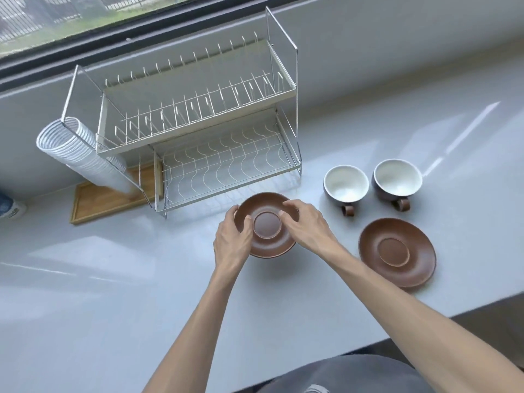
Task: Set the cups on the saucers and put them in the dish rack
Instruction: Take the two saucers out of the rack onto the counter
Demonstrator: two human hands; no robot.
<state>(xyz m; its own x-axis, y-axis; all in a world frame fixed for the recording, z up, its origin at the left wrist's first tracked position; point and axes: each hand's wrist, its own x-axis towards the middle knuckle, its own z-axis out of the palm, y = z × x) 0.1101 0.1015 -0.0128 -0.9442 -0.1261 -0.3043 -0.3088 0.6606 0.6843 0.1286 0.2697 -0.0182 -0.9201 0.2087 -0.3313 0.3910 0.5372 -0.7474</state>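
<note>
Two round brown ceramic saucers: one (266, 225) face up just before the rack, held at both rims; one (397, 252) flat on the counter, right.
Two grey cups, white inside, brown handles: left (346, 185), right (397, 180), upright, side by side, empty.
Two-tier chrome wire dish rack (198, 123): empty.

At the left edge of the frame a blue-and-white container (10, 207) is cut off, its kind unreadable. The held saucer (266, 225) has both side rims covered by the left hand (231, 239) and right hand (304, 222) — whether it touches the counter (113, 279) cannot be told. The wooden tray (96, 201) is partly hidden behind the dish rack (198, 123) and the white utensil holder (79, 150); its far end is unseen.
</note>
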